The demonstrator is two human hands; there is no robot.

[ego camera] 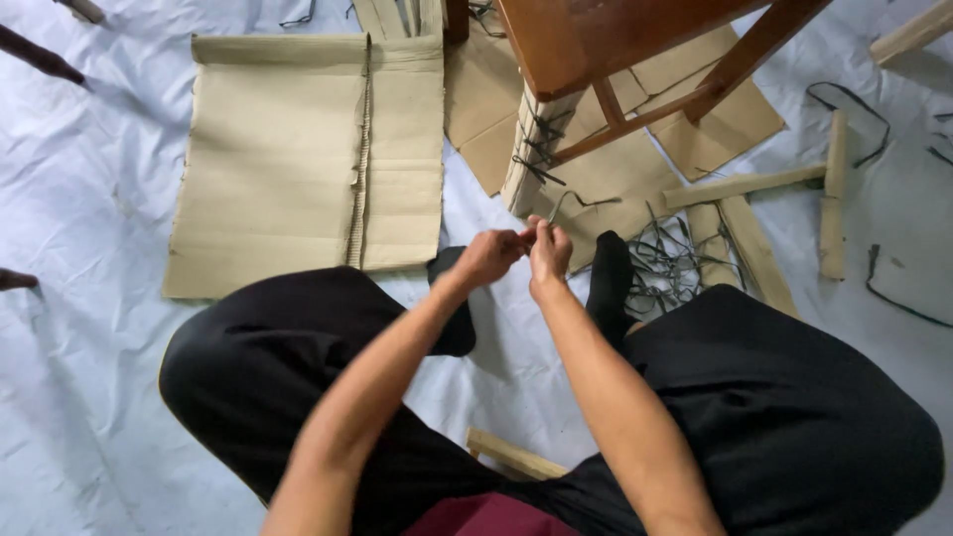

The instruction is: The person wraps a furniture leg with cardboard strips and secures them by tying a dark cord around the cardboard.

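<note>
Head view. My left hand [489,255] and right hand [549,249] meet fingertip to fingertip between my knees, both pinched on a thin dark cord [569,199] that curves up toward the cardboard-wrapped leg [533,149] of a brown wooden chair [596,40]. Dark lacing crosses that wrapping. A large flat sheet of tan corrugated cardboard [298,159] lies on the white floor covering [89,179] to my left; a loose tangle of dark cords [675,260] and pale wooden slats [745,185] lie to my right.
</note>
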